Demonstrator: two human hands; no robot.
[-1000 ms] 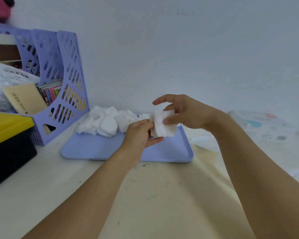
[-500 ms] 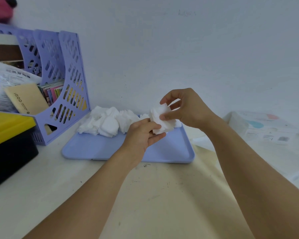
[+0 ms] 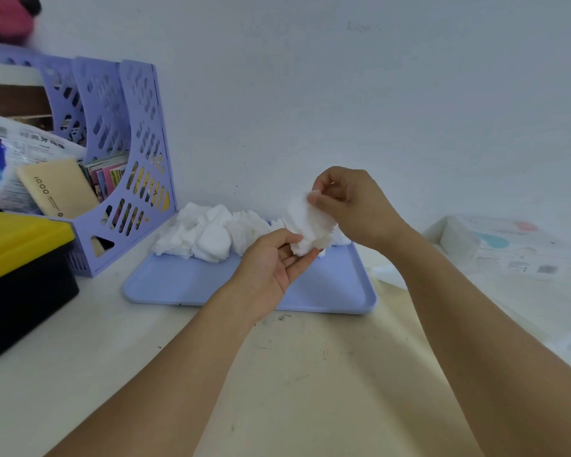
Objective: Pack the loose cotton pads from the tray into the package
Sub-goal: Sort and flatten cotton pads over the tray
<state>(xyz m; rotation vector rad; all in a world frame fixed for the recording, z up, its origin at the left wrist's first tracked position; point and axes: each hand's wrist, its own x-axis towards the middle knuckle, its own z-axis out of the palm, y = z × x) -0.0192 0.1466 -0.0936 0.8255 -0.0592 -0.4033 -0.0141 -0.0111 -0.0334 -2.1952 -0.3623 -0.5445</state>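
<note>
file rack (image 3: 126, 179) beside tray (image 3: 192, 285)

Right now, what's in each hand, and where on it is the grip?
Both hands hold one small stack of cotton pads above the tray. The right hand pinches its top edge; the left hand holds its bottom end.
</note>
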